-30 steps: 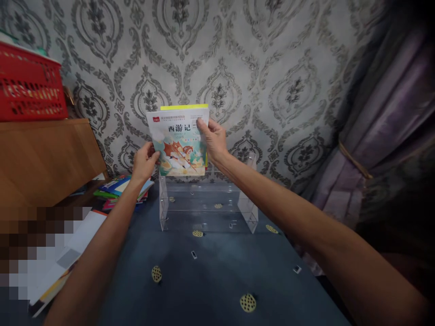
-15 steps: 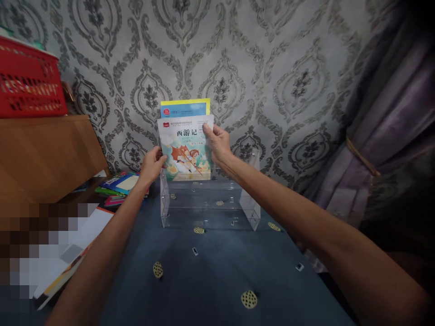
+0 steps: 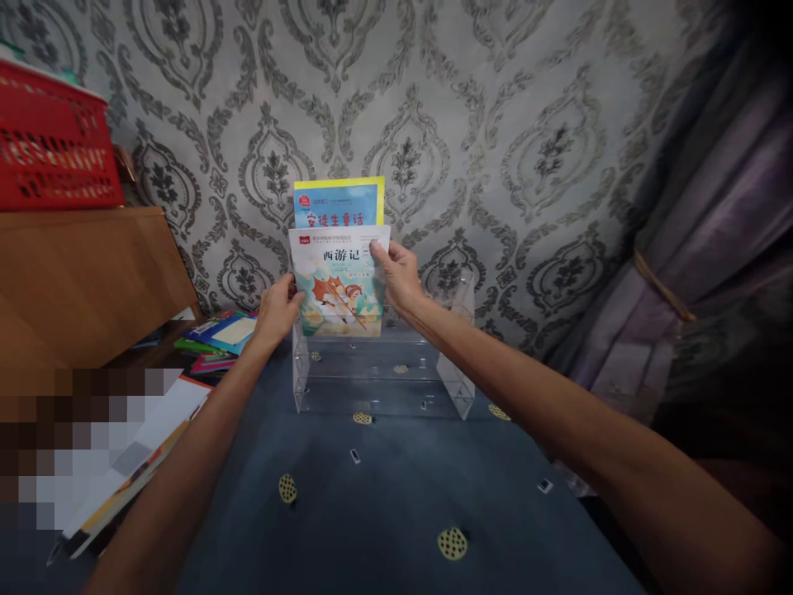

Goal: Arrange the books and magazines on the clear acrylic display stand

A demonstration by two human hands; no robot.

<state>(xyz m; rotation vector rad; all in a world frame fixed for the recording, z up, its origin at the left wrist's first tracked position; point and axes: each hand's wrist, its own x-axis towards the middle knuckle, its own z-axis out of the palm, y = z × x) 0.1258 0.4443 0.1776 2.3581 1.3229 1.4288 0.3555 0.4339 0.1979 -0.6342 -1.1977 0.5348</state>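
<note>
Paperback 西游记 [image 3: 334, 289] is held upright, cover outward, above the lower tiers of a clear acrylic book rack [image 3: 457, 388]; whether its bottom edge rests on the rack, I cannot tell. The right hand [image 3: 400, 273] grips its upper right edge, thumb on the cover, and the left hand [image 3: 278, 310] pinches the left edge lower down. Holding opposite edges probably keeps it level and its title uncovered. Behind it stands a blue-and-yellow 安徒生童话 book [image 3: 339, 200], its top higher, likely because a rear tier supports it. The rack stands on the dark blue table [image 3: 372, 512], its stepped side toward the person, presumably for easy reach.
</note>
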